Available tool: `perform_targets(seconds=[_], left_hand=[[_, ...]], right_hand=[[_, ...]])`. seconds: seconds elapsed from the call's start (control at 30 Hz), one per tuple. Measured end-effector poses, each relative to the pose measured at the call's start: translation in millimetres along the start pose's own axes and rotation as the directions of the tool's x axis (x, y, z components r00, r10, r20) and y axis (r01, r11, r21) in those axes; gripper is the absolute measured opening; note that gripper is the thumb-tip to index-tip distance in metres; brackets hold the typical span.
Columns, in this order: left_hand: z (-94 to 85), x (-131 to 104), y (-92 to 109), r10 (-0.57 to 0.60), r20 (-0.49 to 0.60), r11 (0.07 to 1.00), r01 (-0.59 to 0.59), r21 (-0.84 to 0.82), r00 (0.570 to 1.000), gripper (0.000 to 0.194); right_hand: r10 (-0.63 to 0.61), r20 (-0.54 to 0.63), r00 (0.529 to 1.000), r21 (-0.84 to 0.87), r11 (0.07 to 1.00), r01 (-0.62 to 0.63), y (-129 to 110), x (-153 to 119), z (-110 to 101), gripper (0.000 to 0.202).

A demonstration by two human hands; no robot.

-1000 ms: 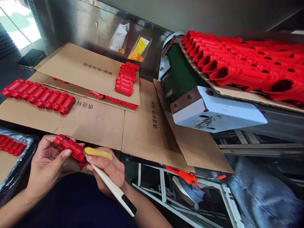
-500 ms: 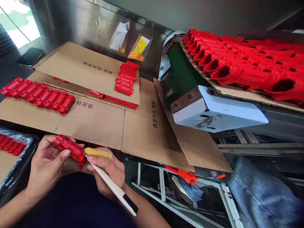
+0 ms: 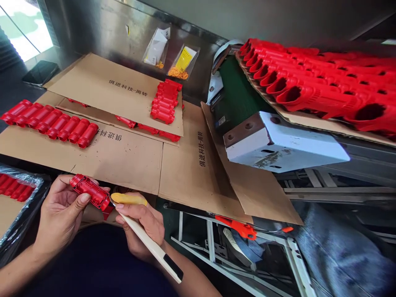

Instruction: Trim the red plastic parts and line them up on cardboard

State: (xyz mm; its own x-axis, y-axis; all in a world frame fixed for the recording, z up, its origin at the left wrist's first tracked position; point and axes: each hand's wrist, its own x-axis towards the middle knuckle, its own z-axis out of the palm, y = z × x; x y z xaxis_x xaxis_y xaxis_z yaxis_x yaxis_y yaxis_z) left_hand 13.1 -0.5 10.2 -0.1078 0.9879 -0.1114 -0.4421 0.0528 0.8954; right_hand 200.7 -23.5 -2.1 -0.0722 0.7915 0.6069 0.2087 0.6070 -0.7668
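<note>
Tip: The tool (image 3: 151,246) has its point at the right end of the red part (image 3: 93,193); actual contact is too small to tell. Smooth, curved plastic could make it skid, gouging the rim or nicking a finger.
Left hand (image 3: 63,208): Fingers are closed around the left end, thumb along the near side; a slack hold could let the rounded body roll.
Right hand (image 3: 145,222): Fingers grip the handle, one wearing a yellow cover (image 3: 130,199); uncovered digits beside it look more exposed should the point slip.
Red part: Glossy, tube-like, lying aslant, ribbed at its left end, with a dark-edged, recessed long panel facing up.
Place: It is held off the near edge of the cardboard (image 3: 130,165), below a row of red tubes (image 3: 52,121).
</note>
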Motion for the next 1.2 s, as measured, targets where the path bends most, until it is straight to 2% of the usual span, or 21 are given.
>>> perform_targets(seconds=[0.13, 0.23, 0.33, 0.43, 0.5, 0.57, 0.63, 0.67, 0.7, 0.77, 0.83, 0.9, 0.97, 1.03, 1.07, 1.1, 1.13, 1.2], left_hand=[[-2.4, 0.1, -0.5, -0.004, -0.004, 1.000, 0.004, 0.008, 1.000, 0.026], [-4.8, 1.1, -2.2, 0.024, -0.034, 0.998, -0.022, 0.057, 0.999, 0.028], [-6.1, 2.8, -4.0, 0.022, -0.077, 0.996, -0.015, 0.088, 0.997, 0.031], [-6.1, 5.2, -5.6, -0.016, -0.077, 0.999, 0.020, 0.050, 0.997, 0.032], [-6.9, 6.5, -6.4, -0.026, -0.061, 0.999, 0.028, 0.025, 0.998, 0.030], [-9.3, 6.5, -6.5, -0.019, -0.042, 0.999, 0.021, 0.039, 0.999, 0.029], [-12.8, 5.1, -5.6, 0.025, -0.015, 0.994, -0.023, 0.108, 1.000, 0.028], [-14.3, 3.8, -4.9, 0.061, 0.003, 0.985, -0.061, 0.160, 0.998, 0.027], [-15.4, 2.3, -4.1, 0.101, 0.020, 0.971, -0.103, 0.218, 0.995, 0.027], [-15.4, -1.1, -2.4, 0.189, 0.045, 0.926, -0.193, 0.326, 0.981, 0.029], [-12.9, -4.4, -1.3, 0.269, 0.059, 0.882, -0.270, 0.386, 0.961, 0.033], [-9.8, -6.7, -1.1, 0.320, 0.091, 0.867, -0.330, 0.374, 0.943, 0.035], [-8.4, -6.9, -1.9, 0.323, 0.105, 0.876, -0.339, 0.343, 0.940, 0.034], [-9.5, -4.4, -3.1, 0.256, 0.086, 0.910, -0.270, 0.315, 0.963, 0.030], [-10.7, -2.2, -3.8, 0.202, 0.071, 0.934, -0.214, 0.286, 0.977, 0.027], [-12.0, 0.3, -4.3, 0.143, 0.060, 0.959, -0.153, 0.240, 0.988, 0.025], [-13.0, 2.9, -4.8, 0.087, 0.061, 0.980, -0.097, 0.176, 0.994, 0.023], [-13.7, 7.2, -5.2, 0.007, 0.077, 0.999, -0.011, 0.052, 0.997, 0.021]], right_hand=[[0.015, 0.019, 1.000, 0.022, 1.000, -0.015, 1.6, 1.4, -1.6, 0.021], [0.030, 0.093, 0.995, 0.048, 0.998, -0.035, 7.7, 8.2, -7.1, 0.015], [-0.113, 0.202, 0.973, -0.026, 0.992, 0.120, 13.8, 18.3, -15.9, 0.015], [-0.249, 0.338, 0.907, -0.163, 0.934, 0.317, 15.6, 25.5, -22.1, 0.022], [-0.273, 0.350, 0.896, -0.168, 0.923, 0.347, 15.2, 26.7, -22.9, 0.022], [-0.224, 0.284, 0.932, -0.081, 0.963, 0.256, 14.8, 25.5, -21.6, 0.018], [-0.050, 0.230, 0.972, 0.035, 0.998, 0.043, 14.8, 23.2, -19.8, 0.011], [0.070, 0.222, 0.972, 0.089, 0.992, -0.092, 15.0, 22.1, -18.9, 0.007], [0.191, 0.225, 0.956, 0.139, 0.964, -0.225, 15.4, 21.4, -18.0, 0.006], [0.374, 0.242, 0.896, 0.249, 0.868, -0.429, 16.8, 21.0, -15.5, 0.019], [0.465, 0.274, 0.842, 0.384, 0.750, -0.539, 18.7, 22.0, -11.7, 0.029], [0.500, 0.307, 0.810, 0.525, 0.621, -0.582, 20.3, 23.0, -7.5, 0.035], [0.484, 0.389, 0.784, 0.637, 0.473, -0.609, 21.0, 22.6, -5.2, 0.038], [0.325, 0.525, 0.787, 0.707, 0.348, -0.615, 20.7, 20.3, -7.2, 0.043], [0.207, 0.570, 0.795, 0.727, 0.325, -0.605, 20.3, 18.7, -9.9, 0.046], [0.126, 0.577, 0.807, 0.737, 0.346, -0.581, 19.7, 17.2, -13.3, 0.048], [0.107, 0.548, 0.830, 0.732, 0.418, -0.538, 19.1, 15.7, -16.9, 0.048], [0.238, 0.381, 0.893, 0.593, 0.678, -0.434, 17.7, 13.8, -22.5, 0.036]])
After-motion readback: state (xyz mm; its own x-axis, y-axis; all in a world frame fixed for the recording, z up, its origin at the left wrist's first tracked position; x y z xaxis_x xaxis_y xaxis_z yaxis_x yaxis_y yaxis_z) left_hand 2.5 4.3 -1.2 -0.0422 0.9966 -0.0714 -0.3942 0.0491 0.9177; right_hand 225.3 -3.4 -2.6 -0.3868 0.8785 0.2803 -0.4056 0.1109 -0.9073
